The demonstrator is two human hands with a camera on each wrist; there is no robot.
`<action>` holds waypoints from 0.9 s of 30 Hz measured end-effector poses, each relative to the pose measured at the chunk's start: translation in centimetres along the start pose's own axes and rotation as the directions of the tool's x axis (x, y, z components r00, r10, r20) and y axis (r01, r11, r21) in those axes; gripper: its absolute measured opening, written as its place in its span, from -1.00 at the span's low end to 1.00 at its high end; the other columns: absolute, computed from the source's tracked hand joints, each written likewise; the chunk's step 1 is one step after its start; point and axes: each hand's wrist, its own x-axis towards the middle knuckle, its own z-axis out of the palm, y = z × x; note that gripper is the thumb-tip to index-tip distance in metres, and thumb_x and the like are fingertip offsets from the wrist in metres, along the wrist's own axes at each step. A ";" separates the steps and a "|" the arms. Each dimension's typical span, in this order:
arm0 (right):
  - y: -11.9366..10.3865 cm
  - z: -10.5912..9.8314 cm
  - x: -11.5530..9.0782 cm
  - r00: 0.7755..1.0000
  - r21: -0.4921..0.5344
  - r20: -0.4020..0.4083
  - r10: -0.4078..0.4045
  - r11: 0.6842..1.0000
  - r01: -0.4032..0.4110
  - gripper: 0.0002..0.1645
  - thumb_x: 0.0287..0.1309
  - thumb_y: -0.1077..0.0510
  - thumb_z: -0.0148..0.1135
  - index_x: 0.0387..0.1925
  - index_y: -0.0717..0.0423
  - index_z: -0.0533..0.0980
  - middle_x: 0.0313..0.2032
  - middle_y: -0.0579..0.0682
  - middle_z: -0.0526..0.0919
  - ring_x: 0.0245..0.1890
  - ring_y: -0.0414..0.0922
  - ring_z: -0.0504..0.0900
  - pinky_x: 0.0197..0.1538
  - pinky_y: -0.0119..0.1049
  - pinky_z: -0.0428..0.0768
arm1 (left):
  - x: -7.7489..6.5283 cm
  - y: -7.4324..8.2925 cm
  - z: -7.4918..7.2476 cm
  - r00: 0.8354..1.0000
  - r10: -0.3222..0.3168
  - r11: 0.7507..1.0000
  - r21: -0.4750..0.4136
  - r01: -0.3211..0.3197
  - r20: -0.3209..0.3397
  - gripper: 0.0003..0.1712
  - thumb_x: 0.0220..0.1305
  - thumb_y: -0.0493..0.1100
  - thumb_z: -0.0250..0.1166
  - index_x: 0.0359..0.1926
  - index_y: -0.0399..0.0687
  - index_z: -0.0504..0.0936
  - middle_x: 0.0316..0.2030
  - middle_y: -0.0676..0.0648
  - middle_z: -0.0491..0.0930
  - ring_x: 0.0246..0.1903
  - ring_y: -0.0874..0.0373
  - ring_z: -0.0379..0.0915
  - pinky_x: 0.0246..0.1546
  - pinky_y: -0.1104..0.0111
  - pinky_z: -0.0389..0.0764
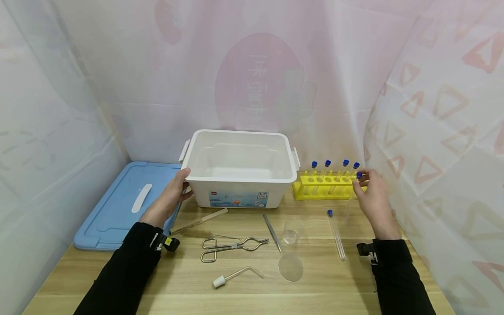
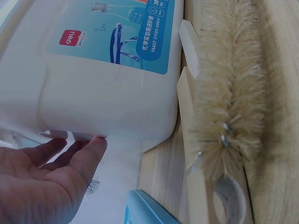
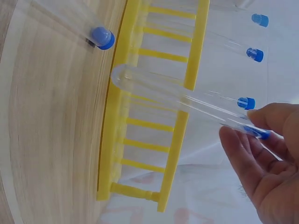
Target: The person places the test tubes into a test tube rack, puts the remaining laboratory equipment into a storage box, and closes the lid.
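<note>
My right hand [image 1: 374, 201] pinches a clear test tube [image 3: 187, 98] by its blue-capped end between thumb and fingers. The tube is tilted in front of a yellow test tube rack [image 1: 327, 195], which holds several blue-capped tubes. Another capped test tube [image 1: 336, 236] lies on the table nearby. On the other side, my left hand [image 1: 169, 199] touches the left side of a white plastic box [image 1: 240, 186], with its fingertips against the wall in the left wrist view. The box's inside shows bare white walls.
A blue lid [image 1: 114, 205] lies left of the box. In front are a test tube brush [image 2: 229, 79], crucible tongs [image 1: 234, 246], tweezers [image 1: 272, 232], a small beaker [image 1: 292, 232], a clear round dish [image 1: 290, 267] and a bent glass tube with a white stopper [image 1: 219, 281]. Curtains enclose the table.
</note>
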 end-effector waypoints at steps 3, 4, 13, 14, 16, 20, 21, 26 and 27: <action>-0.1 -0.2 0.0 0.998 0.011 -0.059 -0.001 1.000 0.002 -0.49 0.72 0.29 0.30 0.49 0.46 0.47 0.21 0.48 0.66 0.21 0.45 0.80 0.04 -0.40 0.82 | 0.0 0.0 0.0 1.000 -0.002 1.000 0.001 0.002 0.000 0.06 0.81 0.50 -0.28 0.98 0.03 -0.18 0.92 -0.39 -0.17 0.95 -0.41 -0.27 0.95 -0.45 0.04; 0.0 -0.2 0.0 0.997 0.017 -0.072 0.004 1.000 -0.002 -0.49 0.73 0.28 0.30 0.50 0.45 0.47 0.23 0.47 0.65 0.23 0.44 0.79 -0.01 -0.58 0.71 | 0.0 0.0 0.0 1.000 -0.003 1.000 0.001 0.003 0.001 0.06 0.81 0.50 -0.28 0.98 0.03 -0.18 0.92 -0.39 -0.17 0.95 -0.41 -0.27 0.95 -0.45 0.04; 0.0 -0.5 0.4 0.973 0.109 -0.231 -0.013 0.993 0.039 -0.55 0.72 0.30 0.32 0.44 0.41 0.50 0.21 0.41 0.64 0.23 0.37 0.77 0.02 -0.88 0.39 | 0.0 0.0 0.0 1.000 0.007 1.000 -0.010 -0.007 0.003 0.05 0.83 0.48 -0.29 0.98 0.02 -0.19 0.92 -0.40 -0.17 0.95 -0.41 -0.28 0.94 -0.47 0.04; 0.1 -0.5 0.5 0.969 0.112 -0.248 -0.013 0.993 0.042 -0.56 0.72 0.30 0.31 0.44 0.39 0.51 0.21 0.41 0.64 0.24 0.36 0.78 0.04 -0.88 0.39 | 0.0 0.0 0.1 1.000 0.006 1.000 -0.009 -0.006 0.000 0.05 0.82 0.48 -0.29 0.98 0.02 -0.19 0.92 -0.40 -0.17 0.95 -0.41 -0.28 0.94 -0.47 0.03; 0.2 -0.5 0.6 0.962 0.115 -0.273 -0.006 0.993 0.039 -0.57 0.74 0.27 0.29 0.45 0.36 0.50 0.24 0.40 0.64 0.26 0.35 0.78 0.03 -0.89 0.41 | 0.1 0.0 0.0 1.000 0.005 1.000 -0.008 -0.005 -0.002 0.06 0.82 0.49 -0.29 0.98 0.02 -0.18 0.92 -0.40 -0.16 0.95 -0.40 -0.27 0.94 -0.48 0.03; 0.3 -0.5 0.9 0.951 0.143 -0.309 0.028 0.990 0.017 -0.55 0.77 0.25 0.26 0.48 0.33 0.49 0.28 0.38 0.64 0.30 0.28 0.80 0.01 -0.93 0.46 | 0.1 -0.1 0.0 1.000 0.007 1.000 -0.010 -0.007 0.001 0.04 0.83 0.48 -0.30 0.98 0.03 -0.18 0.92 -0.40 -0.16 0.95 -0.41 -0.27 0.94 -0.48 0.05; 0.2 -0.5 1.0 0.947 0.151 -0.320 0.037 0.988 0.013 -0.55 0.77 0.25 0.26 0.49 0.33 0.49 0.29 0.37 0.63 0.30 0.25 0.80 0.02 -0.93 0.48 | 0.1 -0.1 0.0 1.000 0.007 1.000 -0.012 -0.007 0.003 0.04 0.83 0.48 -0.30 0.98 0.03 -0.19 0.92 -0.39 -0.17 0.95 -0.41 -0.28 0.94 -0.48 0.05; 0.0 -0.6 1.6 0.924 0.180 -0.374 0.076 0.984 -0.008 -0.57 0.78 0.26 0.24 0.49 0.29 0.49 0.31 0.25 0.61 0.30 0.05 0.78 0.07 -0.88 0.60 | 0.0 -0.1 0.0 1.000 0.004 1.000 -0.009 -0.004 0.008 0.04 0.83 0.48 -0.30 0.98 0.04 -0.19 0.93 -0.39 -0.19 0.95 -0.42 -0.29 0.94 -0.48 0.03; 0.0 -0.7 1.8 0.920 0.187 -0.383 0.083 0.982 -0.011 -0.57 0.78 0.25 0.24 0.49 0.29 0.49 0.31 0.23 0.60 0.30 0.02 0.77 0.09 -0.85 0.64 | 0.0 0.0 -0.1 1.000 0.003 1.000 -0.011 -0.003 0.007 0.05 0.82 0.49 -0.29 0.98 0.03 -0.19 0.93 -0.39 -0.18 0.95 -0.42 -0.29 0.94 -0.48 0.03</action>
